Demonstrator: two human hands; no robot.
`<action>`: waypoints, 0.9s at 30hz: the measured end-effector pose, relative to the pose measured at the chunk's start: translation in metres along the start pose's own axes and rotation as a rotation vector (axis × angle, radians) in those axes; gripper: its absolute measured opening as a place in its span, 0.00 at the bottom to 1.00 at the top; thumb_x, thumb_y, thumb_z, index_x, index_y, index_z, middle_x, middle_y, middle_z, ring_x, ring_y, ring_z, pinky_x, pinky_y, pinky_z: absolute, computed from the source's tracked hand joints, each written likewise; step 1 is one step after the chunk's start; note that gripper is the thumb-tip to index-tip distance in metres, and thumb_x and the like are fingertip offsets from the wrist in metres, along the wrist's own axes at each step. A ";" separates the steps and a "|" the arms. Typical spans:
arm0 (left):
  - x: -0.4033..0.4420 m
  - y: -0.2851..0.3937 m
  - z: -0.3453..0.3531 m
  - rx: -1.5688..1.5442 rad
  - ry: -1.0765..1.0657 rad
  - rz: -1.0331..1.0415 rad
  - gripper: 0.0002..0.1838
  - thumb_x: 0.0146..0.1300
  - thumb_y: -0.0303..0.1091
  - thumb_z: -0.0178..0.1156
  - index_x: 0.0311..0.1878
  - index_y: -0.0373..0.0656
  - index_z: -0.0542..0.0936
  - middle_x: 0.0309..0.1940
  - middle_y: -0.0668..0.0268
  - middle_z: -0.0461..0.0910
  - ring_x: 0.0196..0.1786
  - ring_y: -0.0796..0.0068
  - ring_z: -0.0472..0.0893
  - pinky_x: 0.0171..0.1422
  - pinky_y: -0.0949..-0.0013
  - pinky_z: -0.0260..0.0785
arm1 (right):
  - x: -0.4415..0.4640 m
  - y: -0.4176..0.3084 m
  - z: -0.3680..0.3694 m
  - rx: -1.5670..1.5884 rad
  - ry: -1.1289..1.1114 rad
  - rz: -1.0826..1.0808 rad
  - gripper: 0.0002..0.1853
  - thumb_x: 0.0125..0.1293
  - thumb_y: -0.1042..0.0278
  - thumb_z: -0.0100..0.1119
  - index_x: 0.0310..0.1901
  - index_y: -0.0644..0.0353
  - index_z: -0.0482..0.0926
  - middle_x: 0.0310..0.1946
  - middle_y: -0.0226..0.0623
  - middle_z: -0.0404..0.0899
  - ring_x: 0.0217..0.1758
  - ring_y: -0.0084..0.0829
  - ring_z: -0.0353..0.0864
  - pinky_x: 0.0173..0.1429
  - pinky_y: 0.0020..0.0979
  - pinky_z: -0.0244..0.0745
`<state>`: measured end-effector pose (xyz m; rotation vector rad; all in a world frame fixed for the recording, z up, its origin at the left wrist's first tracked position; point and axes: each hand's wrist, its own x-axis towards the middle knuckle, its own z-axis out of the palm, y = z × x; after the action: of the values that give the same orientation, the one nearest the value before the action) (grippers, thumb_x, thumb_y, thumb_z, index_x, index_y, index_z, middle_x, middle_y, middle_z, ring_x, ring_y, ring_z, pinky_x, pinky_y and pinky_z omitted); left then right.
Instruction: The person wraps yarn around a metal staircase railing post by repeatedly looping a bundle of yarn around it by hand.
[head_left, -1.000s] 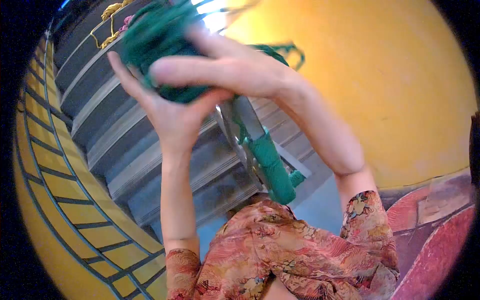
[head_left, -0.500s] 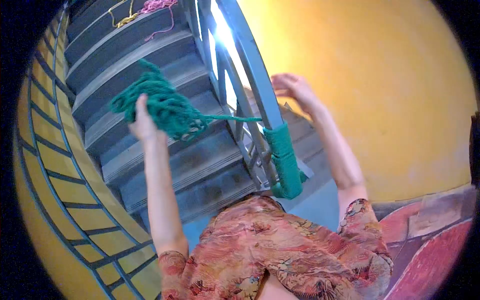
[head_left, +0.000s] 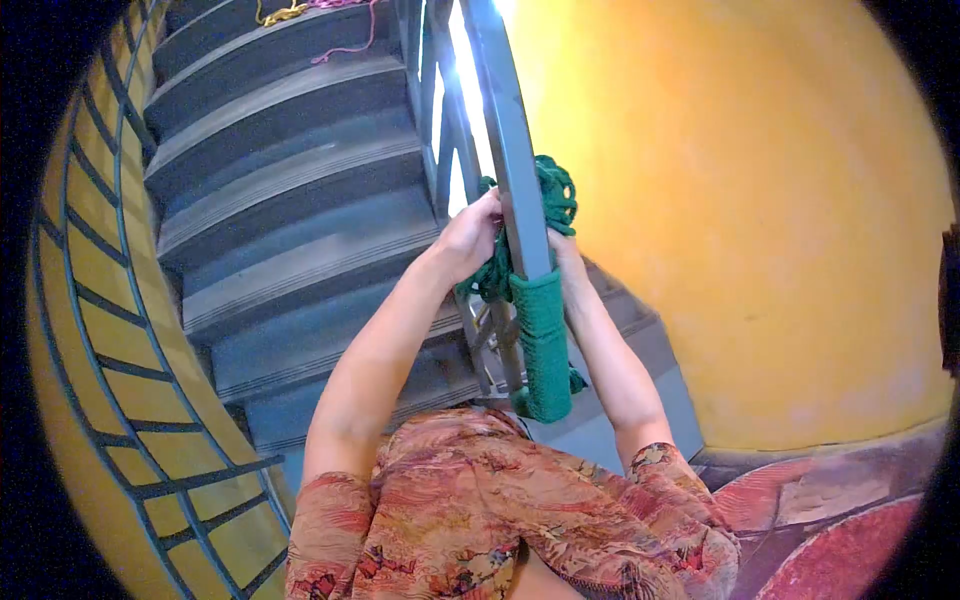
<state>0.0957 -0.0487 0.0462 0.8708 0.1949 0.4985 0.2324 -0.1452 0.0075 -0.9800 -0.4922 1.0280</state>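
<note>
The green yarn bundle (head_left: 556,195) is at the grey metal handrail (head_left: 515,150), showing on both sides of it. On the rail's left side my left hand (head_left: 474,238) is closed on the yarn, its fingertips partly behind the rail. My right hand (head_left: 565,252) is at the rail's right side, just under the bundle, with its fingers largely hidden by yarn and rail. Directly below the hands, a green yarn wrapping (head_left: 541,340) covers the lower end of the rail in tight turns.
Grey stairs (head_left: 300,220) curve upward on the left. Yellow yarn (head_left: 283,13) and pink yarn (head_left: 345,50) lie on an upper step. A dark metal railing (head_left: 120,370) runs along the left wall. A yellow wall (head_left: 760,220) stands at the right.
The yarn bundle has moved right, from over the stairs to the handrail, with my left hand. My right hand has come down and left to the rail beside the bundle.
</note>
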 end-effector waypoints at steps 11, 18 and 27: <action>-0.068 0.106 0.048 0.669 0.330 1.045 0.64 0.31 0.39 0.82 0.70 0.39 0.49 0.59 0.52 0.68 0.60 0.60 0.71 0.63 0.58 0.65 | -0.052 -0.138 0.187 -0.884 -0.319 -0.767 0.25 0.58 0.66 0.65 0.58 0.58 0.71 0.47 0.37 0.80 0.50 0.32 0.80 0.54 0.35 0.77; -0.129 0.177 -0.047 -0.044 0.697 0.845 0.27 0.44 0.25 0.71 0.51 0.32 0.74 0.41 0.58 0.80 0.40 0.64 0.82 0.47 0.61 0.77 | -0.066 -0.158 0.198 -0.792 -0.811 -0.350 0.29 0.71 0.47 0.46 0.64 0.60 0.67 0.51 0.43 0.79 0.49 0.33 0.82 0.40 0.27 0.81; -0.215 0.182 -0.167 -0.092 1.303 0.946 0.27 0.43 0.27 0.71 0.49 0.35 0.76 0.43 0.59 0.80 0.41 0.61 0.81 0.45 0.54 0.78 | -0.001 -0.059 0.039 -0.648 -0.188 -0.011 0.20 0.71 0.54 0.48 0.50 0.63 0.78 0.41 0.42 0.83 0.46 0.29 0.82 0.45 0.29 0.78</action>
<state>-0.2127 0.0567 0.0728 0.3751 0.9497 1.9178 0.2318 -0.1390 0.0782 -1.4516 -1.0248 0.9712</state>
